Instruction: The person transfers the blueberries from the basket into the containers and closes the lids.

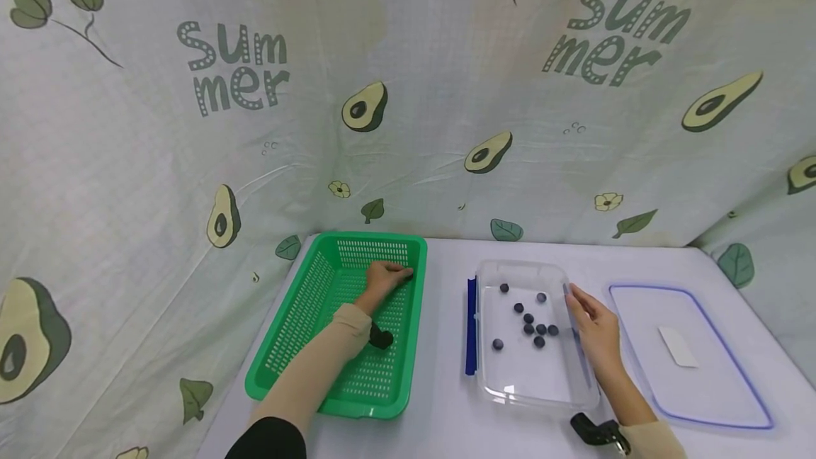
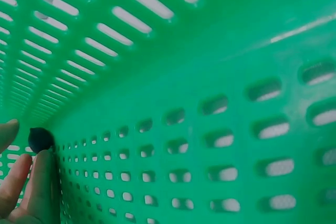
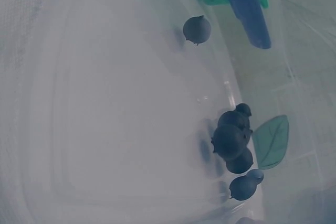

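Observation:
In the head view my left hand (image 1: 384, 278) reaches into a green perforated basket (image 1: 417, 331), near its right wall. Its fingers touch a dark blueberry (image 2: 40, 140) against that wall in the left wrist view; the thumb stands slightly apart from the berry. My right hand (image 1: 596, 328) holds the right rim of a clear plastic box (image 1: 516, 384). Inside the box lie several blueberries (image 1: 539, 341), some clustered and some spread apart. The right wrist view shows berries (image 3: 197, 30) on the box's floor, but not the right hand itself.
A clear lid with a blue rim (image 1: 714, 331) lies right of the box, a white label (image 1: 678, 346) on it. A blue clip flap (image 1: 471, 328) stands along the box's left side. Behind the white table (image 1: 446, 402) hangs a printed curtain (image 1: 421, 55).

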Demonstrator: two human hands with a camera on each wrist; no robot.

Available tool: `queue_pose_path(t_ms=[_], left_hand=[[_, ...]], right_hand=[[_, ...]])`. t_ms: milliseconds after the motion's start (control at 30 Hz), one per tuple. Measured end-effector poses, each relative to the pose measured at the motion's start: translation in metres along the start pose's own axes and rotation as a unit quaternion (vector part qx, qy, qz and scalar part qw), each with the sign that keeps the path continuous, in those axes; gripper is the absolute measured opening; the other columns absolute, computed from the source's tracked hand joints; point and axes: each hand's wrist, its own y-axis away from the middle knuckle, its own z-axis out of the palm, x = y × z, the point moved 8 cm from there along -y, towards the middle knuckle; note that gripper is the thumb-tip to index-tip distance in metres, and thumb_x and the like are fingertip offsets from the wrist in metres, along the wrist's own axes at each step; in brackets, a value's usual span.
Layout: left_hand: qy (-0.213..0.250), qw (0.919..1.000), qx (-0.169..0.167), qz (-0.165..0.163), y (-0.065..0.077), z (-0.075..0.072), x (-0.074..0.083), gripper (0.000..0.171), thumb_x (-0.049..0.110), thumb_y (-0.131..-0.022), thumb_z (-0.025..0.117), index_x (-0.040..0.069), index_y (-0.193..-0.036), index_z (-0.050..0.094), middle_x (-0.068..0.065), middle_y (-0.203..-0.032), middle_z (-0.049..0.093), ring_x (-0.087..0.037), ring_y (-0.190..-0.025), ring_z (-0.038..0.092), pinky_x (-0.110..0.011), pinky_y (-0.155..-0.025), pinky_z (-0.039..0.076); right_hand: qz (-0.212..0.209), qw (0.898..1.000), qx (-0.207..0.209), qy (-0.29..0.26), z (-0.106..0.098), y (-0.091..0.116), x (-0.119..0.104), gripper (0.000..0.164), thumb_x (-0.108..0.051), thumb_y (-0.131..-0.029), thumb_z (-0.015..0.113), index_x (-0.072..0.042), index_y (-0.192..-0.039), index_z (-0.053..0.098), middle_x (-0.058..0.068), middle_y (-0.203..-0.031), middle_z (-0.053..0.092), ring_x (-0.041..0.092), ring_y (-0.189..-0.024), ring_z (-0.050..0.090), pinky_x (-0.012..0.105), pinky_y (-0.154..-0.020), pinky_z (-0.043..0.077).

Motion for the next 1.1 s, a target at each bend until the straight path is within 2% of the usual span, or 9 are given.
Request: queue_pose_path(t_ms=[200, 567, 900, 1100], left_hand=[[-0.015, 0.9999, 0.006, 0.001, 0.001, 0.001, 0.004, 0.022, 0.019, -0.080, 0.086, 0.001, -0.088, 0.078, -0.009, -0.080, 0.074, -0.017, -0.073, 0.068, -0.028, -0.068, 0.054], [-0.042, 0.9989, 0.013, 0.017, -0.001, 0.001, 0.003, 0.017, 0.014, -0.077, 0.088, 0.002, -0.085, 0.078, -0.009, -0.084, 0.074, -0.023, -0.084, 0.067, -0.036, -0.078, 0.054], [-0.056, 0.9975, 0.009, 0.044, 0.000, -0.001, 0.006, 0.015, 0.013, -0.079, 0.086, 0.001, -0.085, 0.079, -0.009, -0.083, 0.075, -0.024, -0.083, 0.068, -0.035, -0.075, 0.055], [-0.053, 0.9970, 0.004, 0.055, -0.001, -0.005, 0.013, 0.014, 0.012, -0.079, 0.085, 0.001, -0.087, 0.079, -0.010, -0.082, 0.075, -0.023, -0.079, 0.070, -0.035, -0.074, 0.056]], right_hand=[[-0.002, 1.000, 0.000, 0.000, -0.002, 0.000, 0.000, 0.048, -0.033, -0.102, 0.060, -0.004, -0.140, 0.057, 0.016, -0.141, 0.055, -0.009, -0.109, 0.048, 0.002, -0.077, 0.040], [0.004, 1.000, -0.002, 0.000, 0.000, 0.000, 0.000, 0.049, -0.033, -0.102, 0.059, -0.004, -0.140, 0.056, 0.016, -0.142, 0.054, -0.001, -0.117, 0.051, 0.001, -0.078, 0.039], [-0.003, 1.000, 0.004, -0.006, 0.000, 0.000, -0.002, 0.047, -0.032, -0.102, 0.061, -0.004, -0.139, 0.058, 0.016, -0.140, 0.056, -0.012, -0.107, 0.049, 0.002, -0.076, 0.040], [-0.002, 1.000, 0.003, -0.004, 0.000, 0.001, -0.001, 0.048, -0.033, -0.102, 0.060, -0.003, -0.139, 0.058, 0.017, -0.141, 0.055, -0.012, -0.106, 0.048, 0.002, -0.075, 0.041]])
